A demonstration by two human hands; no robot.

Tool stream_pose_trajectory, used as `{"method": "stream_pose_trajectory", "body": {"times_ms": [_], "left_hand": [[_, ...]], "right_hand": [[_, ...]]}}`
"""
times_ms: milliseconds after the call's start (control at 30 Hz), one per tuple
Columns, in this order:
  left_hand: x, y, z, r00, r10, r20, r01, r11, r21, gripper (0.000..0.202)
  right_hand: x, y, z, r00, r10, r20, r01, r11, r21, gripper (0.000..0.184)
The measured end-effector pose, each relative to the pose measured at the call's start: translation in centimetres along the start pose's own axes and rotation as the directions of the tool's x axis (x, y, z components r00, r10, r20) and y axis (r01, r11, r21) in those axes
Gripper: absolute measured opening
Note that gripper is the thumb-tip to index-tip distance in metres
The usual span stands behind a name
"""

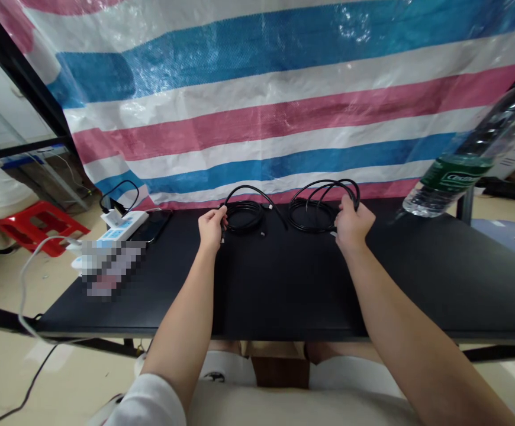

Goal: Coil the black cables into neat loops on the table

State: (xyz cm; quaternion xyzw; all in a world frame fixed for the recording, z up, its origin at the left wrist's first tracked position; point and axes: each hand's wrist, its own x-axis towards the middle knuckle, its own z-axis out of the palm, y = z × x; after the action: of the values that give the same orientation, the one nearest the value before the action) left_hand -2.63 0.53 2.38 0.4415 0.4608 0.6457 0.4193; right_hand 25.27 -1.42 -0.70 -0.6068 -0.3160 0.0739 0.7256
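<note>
My left hand (212,228) is closed in a pinch on a black cable, with a small end piece poking out below the fingers. Just right of it lies a round coil of black cable (245,228) on the black table. One length arches up from my left hand and comes down in a dark end (283,222) between the two coils. My right hand (355,221) is wrapped around several loops of a second black cable coil (304,228), partly lifted off the tabletop. The fingers hide part of those loops.
A white power strip (126,228) with plugs and a dark phone (158,228) lie at the left, beside a blurred patch. A large water bottle (450,174) stands at the right. Striped sheeting (261,89) hangs behind the black table (284,296). A red stool (39,225) stands beyond.
</note>
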Motion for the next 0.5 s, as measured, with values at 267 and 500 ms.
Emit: {"method": "stream_pose_trajectory", "body": {"times_ms": [267, 500], "left_hand": [[-1.3, -0.8, 1.6, 0.995, 0.103, -0.016, -0.094, 0.949, 0.302, 0.04], [-3.9, -1.1, 4.0, 0.967, 0.254, 0.034, -0.247, 0.889, 0.385, 0.041]], "right_hand": [[-1.6, -0.9, 1.1, 0.989, 0.021, 0.147, -0.051, 0.977, 0.208, 0.05], [-5.0, -2.6, 1.2, 0.916, -0.186, 0.355, 0.181, 0.982, 0.048, 0.04]]}}
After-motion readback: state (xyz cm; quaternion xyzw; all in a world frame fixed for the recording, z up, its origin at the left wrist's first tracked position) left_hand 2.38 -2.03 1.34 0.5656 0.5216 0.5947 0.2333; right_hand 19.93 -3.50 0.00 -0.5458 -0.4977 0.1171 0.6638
